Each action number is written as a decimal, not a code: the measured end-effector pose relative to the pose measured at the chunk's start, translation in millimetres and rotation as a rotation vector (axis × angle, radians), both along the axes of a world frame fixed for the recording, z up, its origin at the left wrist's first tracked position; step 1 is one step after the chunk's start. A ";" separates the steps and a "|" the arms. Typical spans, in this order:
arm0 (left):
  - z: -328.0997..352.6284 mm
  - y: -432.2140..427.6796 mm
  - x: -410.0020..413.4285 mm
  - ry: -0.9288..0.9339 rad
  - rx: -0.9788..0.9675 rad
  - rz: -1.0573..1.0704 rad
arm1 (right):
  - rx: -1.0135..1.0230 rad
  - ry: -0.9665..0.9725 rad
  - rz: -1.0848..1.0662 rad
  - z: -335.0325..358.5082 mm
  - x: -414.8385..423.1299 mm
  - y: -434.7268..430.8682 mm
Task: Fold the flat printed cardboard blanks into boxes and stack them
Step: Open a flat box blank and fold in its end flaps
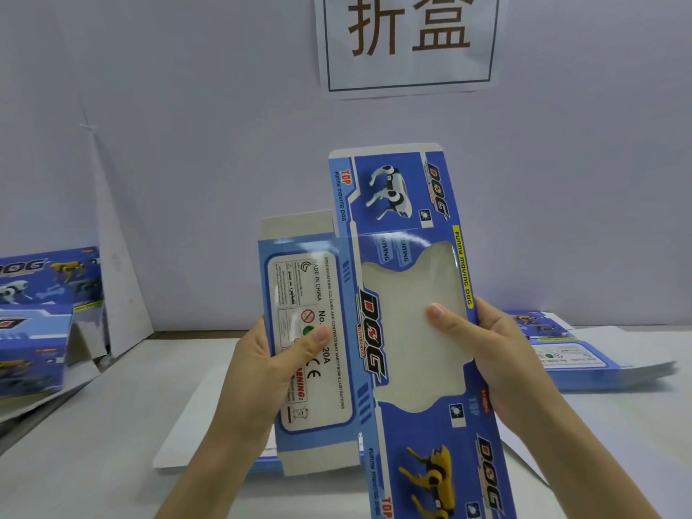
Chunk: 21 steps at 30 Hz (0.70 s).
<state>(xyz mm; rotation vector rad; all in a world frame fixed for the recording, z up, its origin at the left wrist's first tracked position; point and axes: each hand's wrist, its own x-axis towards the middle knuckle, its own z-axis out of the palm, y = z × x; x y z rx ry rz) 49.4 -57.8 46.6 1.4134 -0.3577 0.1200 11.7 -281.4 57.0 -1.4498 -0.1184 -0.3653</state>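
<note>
I hold a flat blue cardboard blank upright in front of me, above the table. It is printed with "DOG", robot dogs and a clear plastic window. My left hand grips its left panel, thumb on the white label. My right hand grips its right edge, thumb pressed on the window. A pile of flat blanks lies on the table at the right. Folded blue boxes stand stacked at the far left.
A white sheet lies on the table under my hands, with another blue blank edge beneath it. A pale wall stands close behind, bearing a paper sign with two large characters. Loose white card leans beside the folded boxes.
</note>
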 end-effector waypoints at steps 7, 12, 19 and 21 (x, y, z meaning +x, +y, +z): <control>0.2 -0.6 -0.5 0.011 -0.024 -0.010 | -0.014 -0.009 -0.011 0.1 -0.6 -0.4; -0.4 -1.5 -0.9 0.005 -0.026 0.006 | -0.017 -0.023 -0.011 0.3 -0.8 -0.3; 0.0 -0.4 0.6 0.016 -0.037 -0.004 | 0.005 -0.022 0.010 1.0 -0.2 1.1; 0.1 -0.9 0.6 0.015 -0.032 -0.017 | 0.011 -0.017 0.008 1.0 -0.2 0.4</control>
